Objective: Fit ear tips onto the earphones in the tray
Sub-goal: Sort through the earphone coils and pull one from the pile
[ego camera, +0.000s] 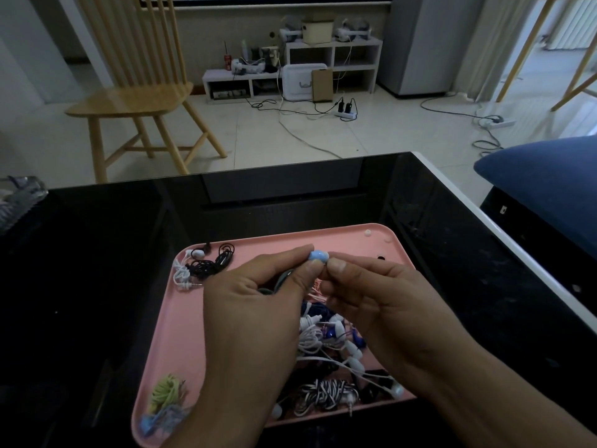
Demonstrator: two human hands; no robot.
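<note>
A pink tray (349, 242) lies on the black table. Above its middle, my left hand (255, 295) pinches a light blue earbud (318, 256) between thumb and forefinger, its grey cable curling under the palm. My right hand (371, 295) meets it from the right, fingertips closed on the earbud's right end; whether an ear tip sits between them is hidden. A tangle of white, blue and striped earphones (326, 341) fills the tray's near right part. Loose ear tips lie at the far right corner: white (367, 233), dark (381, 258).
Black and white earphones (203, 265) are bundled at the tray's far left. Yellow-green and blue earphones (166, 396) lie at its near left corner. A wooden chair (135, 98) stands beyond the table, and a blue cushion (546, 179) sits to the right.
</note>
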